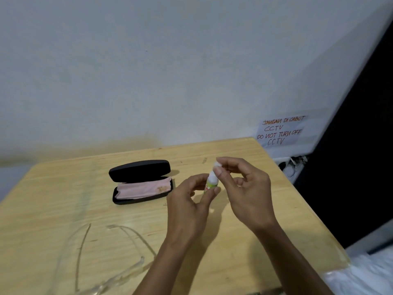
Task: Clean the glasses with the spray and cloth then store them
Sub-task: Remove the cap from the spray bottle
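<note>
The wooden counter [244, 241] in front of me carries everything. My clear-framed glasses [95, 262] lie near its front left, arms unfolded. Behind them the black case [141, 182] sits open with the pink cloth [144, 189] lying inside it. Right of the case, above the counter, my left hand [189, 201] is wrapped around the small spray bottle [211, 182], holding it upright. My right hand [246, 188] pinches the bottle's white cap [219, 165] between thumb and forefinger.
</note>
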`<control>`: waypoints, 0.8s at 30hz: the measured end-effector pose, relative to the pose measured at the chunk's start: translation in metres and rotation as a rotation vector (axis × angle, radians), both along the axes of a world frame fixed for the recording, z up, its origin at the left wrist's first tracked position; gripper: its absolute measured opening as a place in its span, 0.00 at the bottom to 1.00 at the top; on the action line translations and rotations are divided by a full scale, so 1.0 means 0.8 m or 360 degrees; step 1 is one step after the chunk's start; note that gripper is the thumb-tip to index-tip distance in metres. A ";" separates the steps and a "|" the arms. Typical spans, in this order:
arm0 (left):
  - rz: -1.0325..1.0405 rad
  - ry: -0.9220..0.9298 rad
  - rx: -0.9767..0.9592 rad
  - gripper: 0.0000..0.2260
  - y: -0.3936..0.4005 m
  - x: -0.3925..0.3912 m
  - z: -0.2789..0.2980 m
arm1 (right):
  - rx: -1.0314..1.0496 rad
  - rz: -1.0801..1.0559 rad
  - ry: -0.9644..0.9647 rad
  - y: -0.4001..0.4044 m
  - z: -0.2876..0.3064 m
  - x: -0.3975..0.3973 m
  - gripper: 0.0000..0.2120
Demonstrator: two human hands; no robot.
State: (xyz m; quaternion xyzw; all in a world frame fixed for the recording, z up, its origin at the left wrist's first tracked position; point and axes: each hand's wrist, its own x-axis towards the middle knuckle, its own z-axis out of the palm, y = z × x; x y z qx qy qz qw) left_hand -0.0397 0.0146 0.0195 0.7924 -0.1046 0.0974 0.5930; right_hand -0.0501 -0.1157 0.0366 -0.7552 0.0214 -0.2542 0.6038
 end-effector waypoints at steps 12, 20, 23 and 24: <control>0.0086 -0.0135 -0.0078 0.10 0.076 -0.089 0.023 | -0.0073 0.0098 -0.0106 0.075 0.020 -0.074 0.11; 0.0141 -0.0220 0.0065 0.08 0.089 -0.098 0.026 | -0.0136 0.0110 -0.0190 0.085 0.031 -0.080 0.09; 0.0136 -0.0254 0.0094 0.09 0.089 -0.094 0.031 | -0.0140 0.0122 -0.0202 0.082 0.035 -0.075 0.09; 0.0138 -0.0260 0.0098 0.09 0.089 -0.094 0.033 | -0.0140 0.0133 -0.0213 0.080 0.036 -0.073 0.10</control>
